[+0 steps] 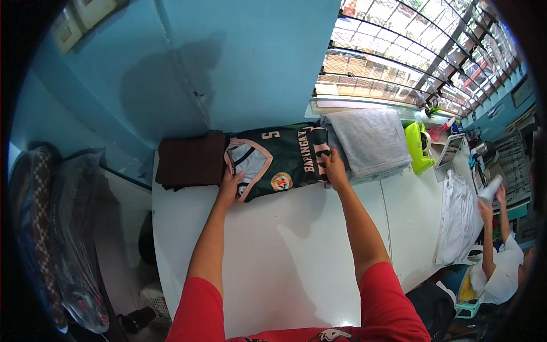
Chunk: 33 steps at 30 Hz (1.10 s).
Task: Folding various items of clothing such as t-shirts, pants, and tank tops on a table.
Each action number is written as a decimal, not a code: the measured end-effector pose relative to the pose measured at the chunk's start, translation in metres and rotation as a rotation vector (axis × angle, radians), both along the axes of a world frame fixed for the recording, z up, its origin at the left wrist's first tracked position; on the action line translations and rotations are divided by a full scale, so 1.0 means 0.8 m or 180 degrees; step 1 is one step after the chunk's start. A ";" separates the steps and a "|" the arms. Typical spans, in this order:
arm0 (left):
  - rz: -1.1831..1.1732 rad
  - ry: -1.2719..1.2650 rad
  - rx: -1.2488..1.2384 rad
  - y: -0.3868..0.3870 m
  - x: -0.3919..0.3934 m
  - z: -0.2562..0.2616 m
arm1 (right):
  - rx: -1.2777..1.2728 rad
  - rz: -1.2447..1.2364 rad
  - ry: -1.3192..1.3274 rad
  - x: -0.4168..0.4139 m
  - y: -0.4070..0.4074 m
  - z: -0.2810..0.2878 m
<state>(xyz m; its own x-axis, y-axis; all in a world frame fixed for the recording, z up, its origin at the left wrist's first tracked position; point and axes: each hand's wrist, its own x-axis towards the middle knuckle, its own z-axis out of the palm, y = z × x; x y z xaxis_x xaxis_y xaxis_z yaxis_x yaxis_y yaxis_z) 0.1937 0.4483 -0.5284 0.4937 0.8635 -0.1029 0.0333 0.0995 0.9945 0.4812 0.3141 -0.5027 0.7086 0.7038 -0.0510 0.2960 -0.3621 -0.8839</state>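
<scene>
A folded dark green jersey [284, 149] with pink trim, lettering and a round emblem lies at the back of the white table [273, 256]. My left hand [231, 184] grips its left end by the V-neck collar. At the other end, my right hand [334, 169] holds the folded edge, thumb on top; the fingers beneath are hidden. Left of the jersey sits a folded dark brown cloth [191, 161]. A stack of folded grey-blue cloths [369, 143] is just right of it, close to my right hand.
A lime-green tape dispenser [419, 147] and folded white garments [456, 218] are to the right. A person in white [498, 273] sits beyond, holding a white item. Plastic-covered garments [79, 239] hang at left. The blue wall [256, 64] and barred window [397, 55] border the table's back.
</scene>
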 end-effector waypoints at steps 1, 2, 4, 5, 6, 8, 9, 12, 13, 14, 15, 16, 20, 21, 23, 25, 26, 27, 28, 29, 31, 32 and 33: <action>-0.0018 0.0005 0.0016 0.001 -0.003 -0.002 | -0.0104 0.0105 -0.0098 -0.004 -0.002 0.001; -0.0037 0.0009 -0.0069 0.001 -0.008 -0.002 | -0.0353 0.0147 -0.0213 -0.009 -0.003 0.002; -0.0129 -0.0078 -0.0196 -0.001 -0.018 0.002 | -0.0245 0.0164 -0.0109 -0.025 -0.003 0.002; -0.0042 0.0035 -0.0241 -0.003 -0.028 0.006 | -0.0046 0.0132 -0.0033 -0.036 -0.004 0.002; 0.0030 0.0154 -0.0143 -0.004 -0.039 0.011 | -0.0089 0.0122 0.0084 -0.047 -0.004 0.000; 0.0049 0.0070 -0.0278 -0.004 -0.064 0.023 | 0.0010 0.0298 0.0284 -0.069 -0.014 -0.004; 0.0053 0.0028 -0.0239 -0.002 -0.072 0.028 | -0.0013 0.0325 0.0614 -0.076 -0.014 -0.004; 0.0142 0.0004 -0.0721 -0.002 -0.084 0.047 | 0.0345 0.0300 0.1175 -0.078 -0.005 0.013; 0.0124 -0.0081 -0.0660 -0.002 -0.082 0.053 | 0.0393 0.0012 0.1472 -0.077 0.001 0.021; 0.0231 0.0046 -0.0346 -0.002 -0.079 0.063 | 0.0953 0.0138 0.1884 -0.072 0.001 0.032; 0.0263 0.0105 -0.0057 0.002 -0.075 0.072 | 0.1057 0.0305 0.1871 -0.065 0.005 0.043; 0.0337 0.0167 -0.0045 0.005 -0.074 0.082 | 0.1199 0.0423 0.2100 -0.059 0.008 0.052; 0.0453 0.0445 0.0084 0.019 -0.075 0.103 | 0.1393 0.0593 0.2314 -0.047 0.016 0.047; 0.0402 0.0467 -0.0076 0.020 -0.078 0.104 | 0.1165 0.0413 0.2340 -0.049 0.016 0.038; 0.0354 0.0890 -0.0041 0.018 -0.081 0.092 | -0.0160 0.0180 0.0810 -0.056 0.017 0.011; 0.0119 0.1797 -0.0153 0.009 -0.080 0.070 | -0.0107 0.0303 0.0487 -0.055 0.006 -0.011; 0.0152 0.1861 0.0132 0.009 -0.078 0.060 | -0.0175 0.0173 0.0026 -0.057 0.004 -0.019; 0.0170 0.1830 0.0184 0.009 -0.077 0.049 | -0.0249 -0.0020 -0.0505 -0.059 0.001 -0.025; 0.0119 0.1672 0.0056 0.008 -0.074 0.041 | -0.0260 0.0058 -0.0426 -0.063 0.000 -0.027; 0.0083 0.1395 0.0101 0.010 -0.072 0.033 | -0.0320 0.0147 -0.0402 -0.065 -0.001 -0.027; -0.0003 0.0728 -0.0533 0.012 -0.064 0.024 | -0.0333 0.0351 -0.0345 -0.072 0.002 -0.017; 0.0073 0.0337 -0.0530 0.013 -0.060 0.022 | -0.0112 0.0293 0.0092 -0.074 0.002 -0.009; 0.0144 0.0191 -0.0637 0.010 -0.056 0.023 | -0.0015 0.0203 0.0484 -0.075 0.004 0.001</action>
